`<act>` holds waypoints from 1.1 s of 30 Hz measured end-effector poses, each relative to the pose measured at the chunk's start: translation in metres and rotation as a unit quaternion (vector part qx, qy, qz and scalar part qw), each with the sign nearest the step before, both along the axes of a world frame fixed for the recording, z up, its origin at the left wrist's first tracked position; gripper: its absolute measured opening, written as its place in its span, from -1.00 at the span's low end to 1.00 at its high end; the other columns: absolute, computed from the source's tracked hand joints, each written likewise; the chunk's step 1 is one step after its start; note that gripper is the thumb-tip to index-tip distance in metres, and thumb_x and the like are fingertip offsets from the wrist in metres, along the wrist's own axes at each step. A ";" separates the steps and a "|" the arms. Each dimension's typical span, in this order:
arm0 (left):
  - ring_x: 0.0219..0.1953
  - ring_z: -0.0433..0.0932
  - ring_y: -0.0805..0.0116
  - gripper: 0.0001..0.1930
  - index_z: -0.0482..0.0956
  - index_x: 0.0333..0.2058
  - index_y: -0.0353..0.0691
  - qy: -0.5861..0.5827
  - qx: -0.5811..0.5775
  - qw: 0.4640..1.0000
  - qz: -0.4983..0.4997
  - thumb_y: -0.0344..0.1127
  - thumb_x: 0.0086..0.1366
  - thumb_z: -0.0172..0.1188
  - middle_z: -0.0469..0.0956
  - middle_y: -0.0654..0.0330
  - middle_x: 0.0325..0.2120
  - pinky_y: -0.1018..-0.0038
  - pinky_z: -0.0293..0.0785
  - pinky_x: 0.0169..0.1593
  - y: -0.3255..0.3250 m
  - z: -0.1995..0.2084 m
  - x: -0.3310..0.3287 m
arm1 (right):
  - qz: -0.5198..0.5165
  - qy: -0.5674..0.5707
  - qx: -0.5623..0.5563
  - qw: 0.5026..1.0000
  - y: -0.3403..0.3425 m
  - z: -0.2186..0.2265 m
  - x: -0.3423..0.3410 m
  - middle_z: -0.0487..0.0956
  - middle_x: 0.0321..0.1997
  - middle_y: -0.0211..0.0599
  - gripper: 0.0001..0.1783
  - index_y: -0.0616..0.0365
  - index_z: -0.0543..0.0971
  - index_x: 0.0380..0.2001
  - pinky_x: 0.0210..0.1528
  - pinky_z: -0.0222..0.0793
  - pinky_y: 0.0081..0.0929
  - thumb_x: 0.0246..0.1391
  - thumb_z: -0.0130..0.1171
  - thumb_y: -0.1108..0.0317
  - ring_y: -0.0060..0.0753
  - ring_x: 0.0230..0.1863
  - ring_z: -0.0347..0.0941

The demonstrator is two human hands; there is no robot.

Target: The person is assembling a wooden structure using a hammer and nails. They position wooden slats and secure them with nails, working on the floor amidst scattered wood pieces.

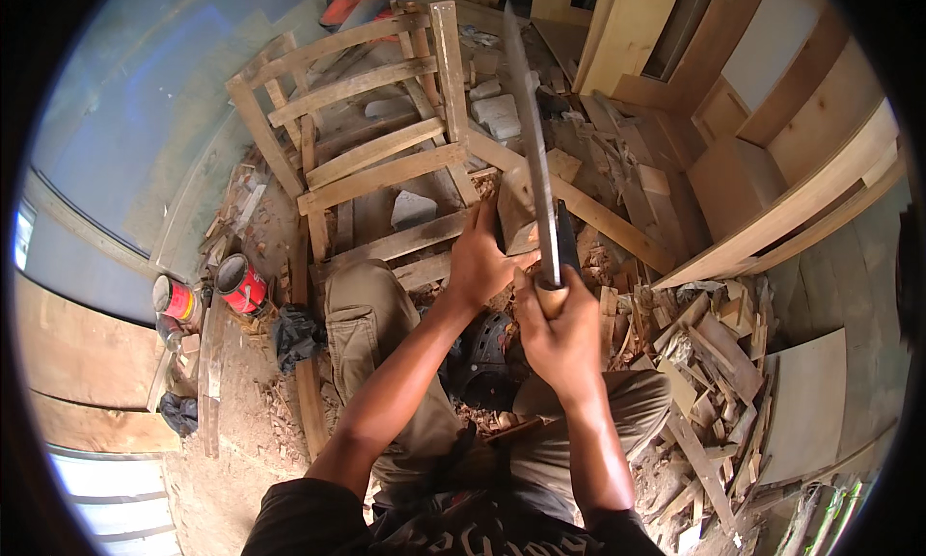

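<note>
My right hand (558, 329) is closed around the light wooden handle of a machete (536, 141). Its long narrow blade points up and away from me, the tip toward the back of the room. Beside it, my left hand (482, 262) grips a wooden block (518, 209), fingers along its left side and thumb at the near end. From this angle the blade passes in front of the block's right edge; whether they touch I cannot tell. A dark flat piece (566, 236), its kind unclear, shows just beyond my right hand.
A wooden frame (381, 175) of slatted bars stands ahead on the left. Red paint cans (241, 284) sit at the left wall. Wood scraps (714, 363) are heaped on the right, below leaning wooden panels (772, 151). A loose plank (608, 223) lies beyond my hands.
</note>
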State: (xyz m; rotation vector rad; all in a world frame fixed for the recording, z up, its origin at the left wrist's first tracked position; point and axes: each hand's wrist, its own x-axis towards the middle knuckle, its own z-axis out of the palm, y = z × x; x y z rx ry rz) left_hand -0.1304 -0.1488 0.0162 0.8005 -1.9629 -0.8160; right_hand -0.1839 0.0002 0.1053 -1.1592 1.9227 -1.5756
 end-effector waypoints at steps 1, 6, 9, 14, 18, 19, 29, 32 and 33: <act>0.04 0.51 -0.27 -0.17 0.36 0.13 -0.37 -0.022 0.021 0.999 -0.024 -0.15 -0.07 0.57 0.50 -0.20 0.01 0.08 0.52 0.05 -0.004 -0.021 -0.003 | -0.001 0.004 0.007 1.000 -0.002 -0.011 -0.003 0.46 -0.66 -0.29 -0.69 0.32 0.53 -0.37 -0.51 0.30 -0.38 0.24 0.29 0.24 -0.57 -0.59 0.35; 0.00 0.52 -0.28 -0.18 0.39 0.10 -0.36 -0.007 -0.022 1.000 -0.013 -0.13 -0.09 0.59 0.50 -0.18 -0.03 0.07 0.53 0.04 -0.007 -0.009 0.002 | 0.017 0.012 0.055 0.998 -0.003 0.005 -0.005 0.46 -0.66 -0.25 -0.69 0.33 0.53 -0.37 -0.50 0.30 -0.35 0.22 0.29 0.25 -0.55 -0.58 0.34; 0.00 0.52 -0.26 -0.23 0.44 0.06 -0.36 0.016 -0.061 0.998 0.006 -0.13 -0.08 0.59 0.51 -0.17 -0.05 0.09 0.54 0.02 0.007 0.013 0.005 | 0.010 -0.006 0.045 0.999 0.013 0.016 -0.002 0.59 -0.55 -0.04 -0.74 0.36 0.54 -0.26 -0.36 0.45 -0.30 0.16 0.26 0.32 -0.21 -0.43 0.59; -0.06 0.55 -0.26 -0.26 0.44 0.02 -0.35 -0.005 -0.066 0.998 -0.003 -0.16 -0.08 0.59 0.53 -0.16 -0.09 0.08 0.57 -0.05 0.002 -0.022 -0.004 | 0.002 -0.009 0.100 0.995 0.008 -0.017 -0.012 0.61 -0.53 0.07 -0.74 0.39 0.54 -0.28 -0.32 0.49 -0.24 0.13 0.24 0.35 -0.02 -0.39 0.68; -0.08 0.56 -0.25 -0.29 0.45 -0.01 -0.35 -0.013 -0.058 0.998 -0.004 -0.14 -0.07 0.59 0.53 -0.15 -0.11 0.08 0.58 -0.08 0.005 -0.003 -0.001 | 0.006 -0.010 0.090 0.996 0.018 -0.007 -0.013 0.59 -0.55 0.07 -0.73 0.40 0.54 -0.30 -0.34 0.48 -0.23 0.13 0.26 0.33 -0.01 -0.44 0.65; -0.08 0.56 -0.25 -0.30 0.45 -0.02 -0.35 -0.012 -0.071 0.997 -0.001 -0.14 -0.07 0.59 0.53 -0.15 -0.11 0.07 0.58 -0.08 0.009 0.006 -0.001 | -0.003 -0.013 0.076 0.997 0.023 -0.001 -0.011 0.59 -0.55 0.07 -0.72 0.40 0.54 -0.30 -0.34 0.48 -0.23 0.13 0.27 0.33 -0.01 -0.45 0.65; -0.16 0.58 -0.24 -0.26 0.45 0.02 -0.33 -0.007 -0.090 0.996 0.007 -0.10 -0.08 0.60 0.55 -0.12 -0.16 0.08 0.59 -0.13 0.009 -0.013 -0.003 | -0.017 0.005 0.078 0.997 0.023 -0.014 -0.013 0.53 -0.64 -0.25 -0.76 0.39 0.56 -0.34 -0.49 0.36 -0.41 0.12 0.27 0.36 -0.52 -0.57 0.45; -0.16 0.58 -0.24 -0.26 0.45 0.00 -0.33 -0.010 -0.112 0.994 0.002 -0.09 -0.08 0.61 0.54 -0.12 -0.15 0.09 0.59 -0.14 0.029 0.015 -0.007 | -0.027 -0.024 0.091 0.995 0.042 0.005 -0.014 0.62 -0.50 0.09 -0.69 0.41 0.56 -0.24 -0.31 0.50 -0.23 0.10 0.27 0.32 0.00 -0.41 0.67; -0.15 0.58 -0.23 -0.26 0.45 0.00 -0.33 0.015 -0.111 0.994 0.006 -0.10 -0.09 0.61 0.54 -0.12 -0.14 0.09 0.59 -0.13 0.035 0.025 -0.004 | -0.025 -0.027 0.086 0.996 0.047 0.018 -0.008 0.62 -0.51 0.07 -0.71 0.41 0.56 -0.22 -0.32 0.51 -0.30 0.09 0.28 0.37 -0.11 -0.40 0.69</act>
